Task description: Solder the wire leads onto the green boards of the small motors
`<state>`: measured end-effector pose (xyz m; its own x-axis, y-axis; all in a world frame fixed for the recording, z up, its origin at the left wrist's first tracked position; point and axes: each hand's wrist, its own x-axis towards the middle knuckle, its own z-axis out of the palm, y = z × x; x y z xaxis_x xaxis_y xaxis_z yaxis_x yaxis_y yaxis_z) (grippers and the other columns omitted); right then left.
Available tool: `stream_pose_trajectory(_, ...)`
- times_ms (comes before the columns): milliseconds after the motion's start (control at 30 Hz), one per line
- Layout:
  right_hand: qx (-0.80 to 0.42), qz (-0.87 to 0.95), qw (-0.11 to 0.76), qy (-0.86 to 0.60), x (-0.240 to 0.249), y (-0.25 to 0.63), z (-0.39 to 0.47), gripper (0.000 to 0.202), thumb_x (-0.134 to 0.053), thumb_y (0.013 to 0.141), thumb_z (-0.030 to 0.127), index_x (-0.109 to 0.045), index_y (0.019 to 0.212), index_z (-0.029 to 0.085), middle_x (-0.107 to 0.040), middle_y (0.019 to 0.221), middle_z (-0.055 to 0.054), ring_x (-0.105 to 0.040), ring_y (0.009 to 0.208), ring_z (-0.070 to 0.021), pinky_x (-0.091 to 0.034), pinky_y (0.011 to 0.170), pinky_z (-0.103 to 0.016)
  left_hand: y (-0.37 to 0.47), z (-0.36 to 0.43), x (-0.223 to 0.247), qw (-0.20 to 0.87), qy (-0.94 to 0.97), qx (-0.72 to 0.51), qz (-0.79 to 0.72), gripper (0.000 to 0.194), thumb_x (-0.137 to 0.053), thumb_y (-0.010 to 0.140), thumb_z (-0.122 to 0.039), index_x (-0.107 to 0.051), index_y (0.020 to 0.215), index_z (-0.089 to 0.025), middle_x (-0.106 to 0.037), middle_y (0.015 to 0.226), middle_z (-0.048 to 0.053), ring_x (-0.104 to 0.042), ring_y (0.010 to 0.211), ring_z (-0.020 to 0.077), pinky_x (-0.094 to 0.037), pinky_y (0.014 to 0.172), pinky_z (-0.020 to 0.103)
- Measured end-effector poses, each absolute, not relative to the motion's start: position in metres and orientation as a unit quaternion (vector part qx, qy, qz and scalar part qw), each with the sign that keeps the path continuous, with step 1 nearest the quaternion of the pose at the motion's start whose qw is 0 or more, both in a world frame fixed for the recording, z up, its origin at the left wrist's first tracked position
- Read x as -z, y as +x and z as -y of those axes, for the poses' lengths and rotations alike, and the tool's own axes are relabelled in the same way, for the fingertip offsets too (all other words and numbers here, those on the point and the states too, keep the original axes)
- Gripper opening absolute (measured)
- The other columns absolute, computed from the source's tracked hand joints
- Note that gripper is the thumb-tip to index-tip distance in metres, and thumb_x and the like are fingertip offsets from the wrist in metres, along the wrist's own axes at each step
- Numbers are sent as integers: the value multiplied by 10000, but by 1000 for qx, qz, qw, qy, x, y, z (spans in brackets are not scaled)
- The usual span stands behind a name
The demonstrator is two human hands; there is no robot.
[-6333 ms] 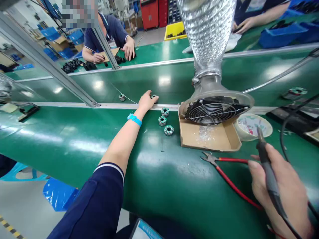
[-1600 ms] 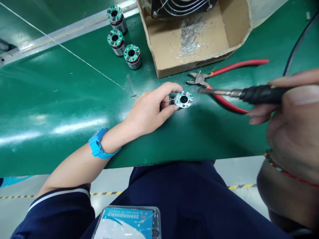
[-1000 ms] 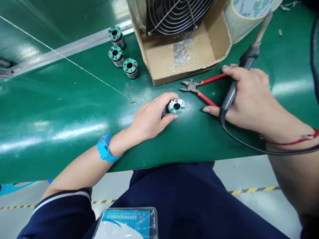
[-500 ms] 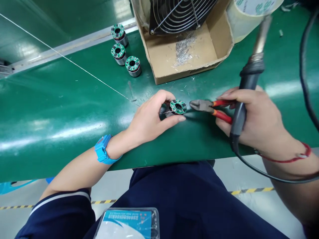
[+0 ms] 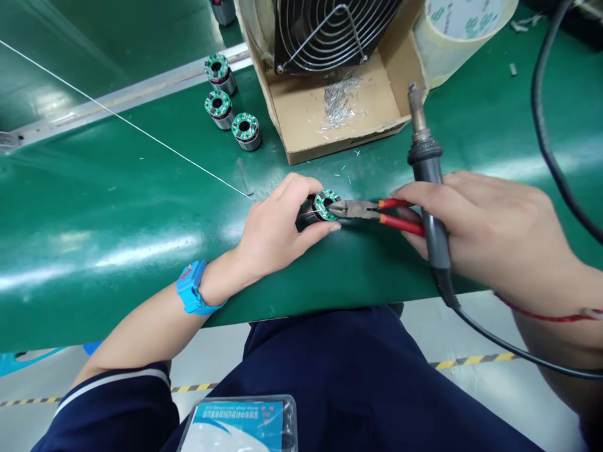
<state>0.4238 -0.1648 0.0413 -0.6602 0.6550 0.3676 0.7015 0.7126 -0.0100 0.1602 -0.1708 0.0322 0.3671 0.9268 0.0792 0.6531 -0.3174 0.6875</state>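
My left hand is closed around a small motor stator topped with a ring-shaped green circuit board; the stator lies tilted, its board facing right. A thin solder wire runs from the upper left down to this hand. My right hand grips red-handled cutting pliers, whose jaw tips are at the board's ring, over its right part. Whether the jaws touch a pin I cannot tell. The same hand also holds a soldering iron, its tip pointing up and away from the board.
Several like stators stand at the back left. Behind my hands is a cardboard box with a black fan and clipped metal leads. A wide tape roll stands right of it. The iron's cable hangs at right.
My right hand has brought the pliers left onto the circuit board. The soldering iron has swung left and lower with it. My left hand still holds the stator, turned slightly more to face the pliers.
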Motion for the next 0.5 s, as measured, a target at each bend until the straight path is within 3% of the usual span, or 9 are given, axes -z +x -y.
stream_pose_trajectory(100, 114, 860, 188, -461, -36, 417, 158, 290, -550, 938, 412, -627, 1093, 179, -588, 715, -33, -538, 676, -187, -366, 560, -321, 154, 166, -37, 257, 774, -281, -506, 364, -781, 835, -334, -572, 1113, -228, -643, 998, 28, -635, 954, 193, -488, 737, 294)
stream_pose_trajectory(200, 149, 794, 146, -571, -29, 410, 143, 417, -539, 908, 471, -615, 1157, 145, -637, 805, -86, -580, 746, -245, -366, 603, -346, 134, 142, -42, 196, 747, -359, -525, 344, -758, 856, -398, -604, 1118, -235, -650, 1022, 29, -628, 893, 170, -486, 725, 291)
stream_pose_trajectory(300, 93, 771, 101, -621, -24, 404, 131, 485, -552, 883, 480, -596, 1228, 142, -665, 954, -134, -611, 879, -295, -428, 712, -388, 99, 88, -40, 131, 678, -445, -570, 305, -729, 878, -413, -619, 1091, -224, -647, 975, 10, -600, 832, 141, -474, 707, 274)
stream_pose_trajectory(400, 29, 785, 167, -596, -21, 404, 127, 527, -554, 888, 527, -601, 1254, 150, -660, 1194, -172, -591, 1143, -335, -450, 954, -468, 58, 22, -33, 96, 602, -460, -646, 236, -766, 850, -261, -623, 1005, -154, -661, 934, 1, -586, 857, 115, -462, 751, 261)
stream_pose_trajectory(500, -8, 766, 280, -578, -18, 409, 122, 468, -550, 899, 517, -659, 1178, 157, -710, 1096, -143, -638, 1075, -297, -476, 952, -432, 21, -25, -27, 75, 560, -390, -727, 219, -742, 865, -216, -627, 1032, -132, -682, 973, -2, -593, 950, 115, -454, 906, 278)
